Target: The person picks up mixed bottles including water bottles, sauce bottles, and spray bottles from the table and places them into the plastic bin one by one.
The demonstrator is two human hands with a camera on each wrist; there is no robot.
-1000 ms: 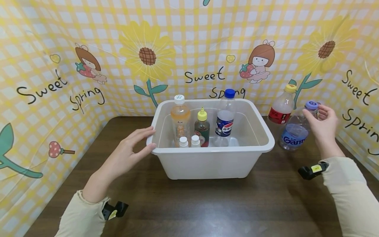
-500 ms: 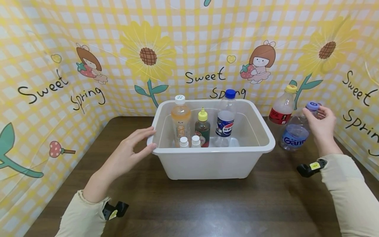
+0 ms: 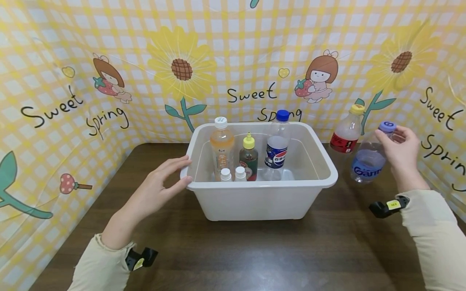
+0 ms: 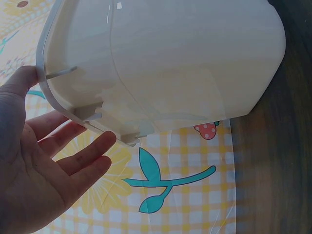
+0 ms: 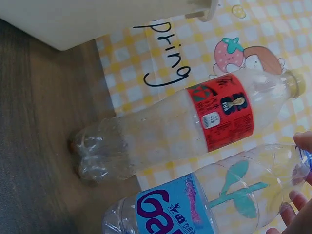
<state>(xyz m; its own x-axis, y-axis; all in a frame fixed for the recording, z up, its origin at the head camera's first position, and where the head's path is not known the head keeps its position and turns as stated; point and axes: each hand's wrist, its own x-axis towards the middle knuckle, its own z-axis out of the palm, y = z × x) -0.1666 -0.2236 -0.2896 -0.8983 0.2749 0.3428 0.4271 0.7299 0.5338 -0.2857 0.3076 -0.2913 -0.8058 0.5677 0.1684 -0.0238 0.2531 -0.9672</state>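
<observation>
My left hand (image 3: 154, 186) rests on the left end of the off-white tub (image 3: 255, 201), thumb and fingertips at its rim. In the left wrist view the fingers spread loosely along the outside. My right hand (image 3: 403, 157) pinches a clear plastic bottle (image 3: 367, 163) at the neck, just under its purple cap (image 3: 387, 126). The bottle has a blue label and leans a little, its top to the right. Just behind it, a red-labelled soda bottle (image 3: 344, 139) with a yellow cap stands upright; the right wrist view shows both bottles side by side.
Inside the tub stand an orange-tinted bottle (image 3: 223, 147), a yellow-capped squeeze bottle (image 3: 249, 157), a blue-capped Pepsi bottle (image 3: 277, 145) and two small white-capped bottles (image 3: 240, 173). The dark wooden table (image 3: 255, 254) meets a checkered cloth (image 3: 233, 48) behind and at both sides.
My right hand has shifted right and slightly up with the blue-labelled bottle, which now sits farther from the tub. The left hand and the tub have stayed put.
</observation>
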